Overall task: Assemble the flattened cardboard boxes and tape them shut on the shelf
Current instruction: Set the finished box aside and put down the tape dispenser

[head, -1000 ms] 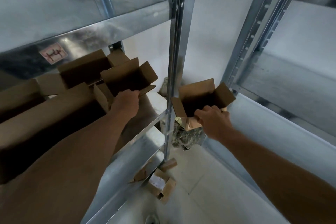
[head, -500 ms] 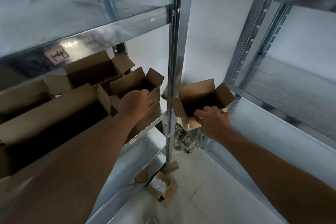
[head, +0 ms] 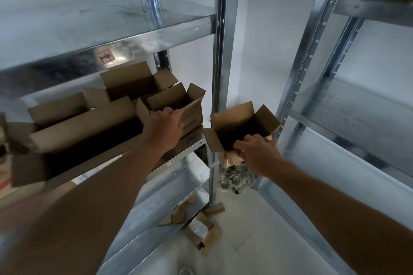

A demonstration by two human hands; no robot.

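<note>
**A:** Well left of the upright post, what are we looking at on the shelf?

**B:** We are looking at a long open carton lying along the shelf. A side carton and a rear carton are standing behind it, flaps up.

**A:** And closer to the post?

**B:** Our left hand is gripping a small open box, fingers curling over its near wall. That box is sitting on the shelf just left of the post, with its top flaps standing up.

**A:** What are we doing right of the post?

**B:** We are holding a second open box in the air just right of the post, clear of the shelf, with its flaps spreading outward. Our right hand is clamping the box's near wall, with its fingers curling round the edge.

**A:** Anything beneath that box?

**B:** We are seeing a grey-green tangled bundle lying near the foot of the post. Cardboard scraps are lying on the floor, just beside the post's base.

**A:** And further right?

**B:** We are facing a second metal rack standing well right of the post.
</note>
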